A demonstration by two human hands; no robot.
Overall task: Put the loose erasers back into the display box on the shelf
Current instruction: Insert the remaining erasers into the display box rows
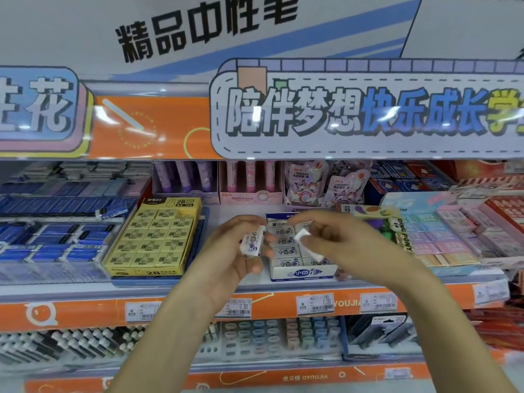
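A white display box (pixel 302 273) with blue print stands on the shelf, holding several white erasers in rows. My left hand (pixel 235 256) is just left of the box and grips a white eraser (pixel 253 241) upright between thumb and fingers. Over the right side of the box, my right hand (pixel 340 245) pinches a second white eraser (pixel 302 234) by its end. More white eraser shows below that hand's fingers, partly hidden.
A yellow box of 2B erasers (pixel 153 239) sits left of the white box, with blue eraser packs (pixel 56 242) further left. A colourful eraser box (pixel 397 228) and pastel erasers (pixel 442 239) lie to the right. Price tags line the orange shelf edge (pixel 283 307).
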